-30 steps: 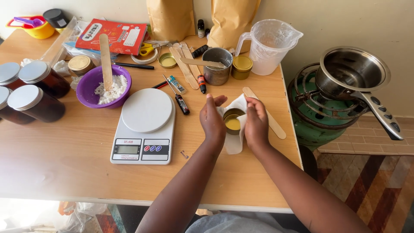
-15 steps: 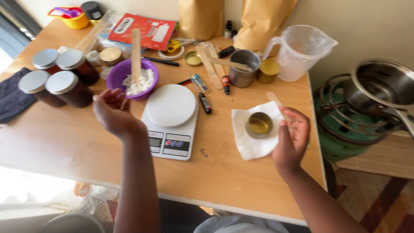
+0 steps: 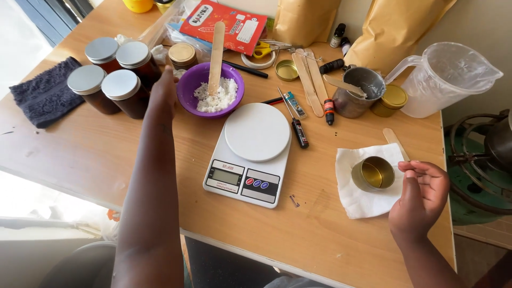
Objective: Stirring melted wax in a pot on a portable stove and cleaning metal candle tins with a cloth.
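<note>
My left hand [image 3: 164, 89] reaches far across the wooden table [image 3: 96, 154], between the dark jars with silver lids [image 3: 121, 85] and the purple bowl [image 3: 198, 88] of white flakes with a wooden stick in it. It holds nothing that I can see. My right hand [image 3: 421, 197] hovers with loosely curled fingers, empty, just right of a small gold tin [image 3: 373, 173] with yellow liquid. The tin stands on a white paper napkin [image 3: 362, 198].
A white digital scale [image 3: 250, 152] sits mid-table. Behind it lie wooden sticks [image 3: 309, 80], a probe thermometer [image 3: 296, 125], a metal cup [image 3: 362, 90], a gold lidded tin [image 3: 393, 97], a plastic jug [image 3: 453, 74] and brown paper bags. A dark cloth [image 3: 45, 93] lies left; a gas burner [image 3: 482, 165] stands right.
Both hands let go of the gold tin on the napkin. My left hand swung far left toward the jars and purple bowl. My right hand drew back beside the tin. The view shifted left.
</note>
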